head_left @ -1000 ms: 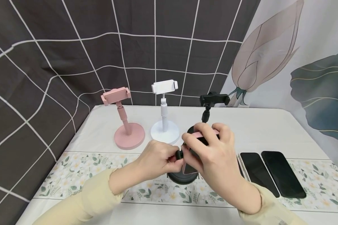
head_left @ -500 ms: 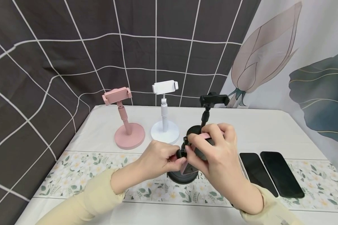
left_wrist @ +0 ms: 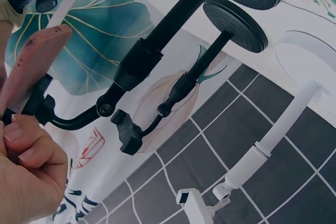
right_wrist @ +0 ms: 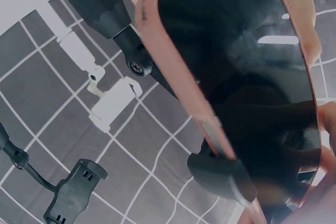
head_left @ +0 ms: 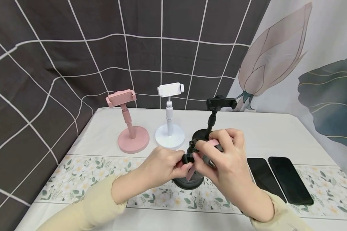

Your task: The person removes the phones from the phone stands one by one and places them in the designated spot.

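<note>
My left hand (head_left: 163,163) pinches one end of the black clamp (head_left: 187,158) on the nearer black phone stand, whose round base (head_left: 188,184) sits on the floral strip. A pink-edged smartphone (right_wrist: 236,77), screen dark, is gripped by my right hand (head_left: 224,157), with thumb and fingers at its edges. In the right wrist view a clamp end (right_wrist: 220,177) overlaps one long edge of the phone. From the left wrist view, the pink phone (left_wrist: 34,66) lies against the clamp, above my left hand (left_wrist: 31,166). The other clamp end is hidden.
Behind stand a pink phone stand (head_left: 132,139), a white phone stand (head_left: 169,136) and a second black phone stand (head_left: 221,102). Right of my right hand lie two dark-screened phones, the inner phone (head_left: 266,176) and the outer phone (head_left: 290,179). A dark gridded cloth (head_left: 141,54) hangs behind.
My right hand has shifted slightly right, and the phone appears more edge-on. More of the black clamp shows between the hands. My left hand keeps its pinch, nearly still.
</note>
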Motion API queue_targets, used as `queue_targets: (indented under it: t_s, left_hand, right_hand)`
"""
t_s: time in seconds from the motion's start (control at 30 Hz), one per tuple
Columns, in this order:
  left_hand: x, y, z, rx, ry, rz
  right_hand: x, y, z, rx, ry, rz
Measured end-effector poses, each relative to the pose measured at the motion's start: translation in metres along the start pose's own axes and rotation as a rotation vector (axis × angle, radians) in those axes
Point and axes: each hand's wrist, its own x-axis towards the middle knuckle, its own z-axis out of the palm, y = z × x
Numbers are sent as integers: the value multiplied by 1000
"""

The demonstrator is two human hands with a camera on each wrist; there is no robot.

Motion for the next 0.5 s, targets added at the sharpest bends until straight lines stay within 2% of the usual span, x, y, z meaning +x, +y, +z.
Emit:
queue_targets:
  t_s: [0.23,0.5]
  left_hand:
    - [1,3,-2,58,-30,-25]
    - [1,15,-1,2,-108,-223]
  right_hand:
    - [-1,3,-1,36,2,-41]
    - [-1,2,-1,57,16,-82]
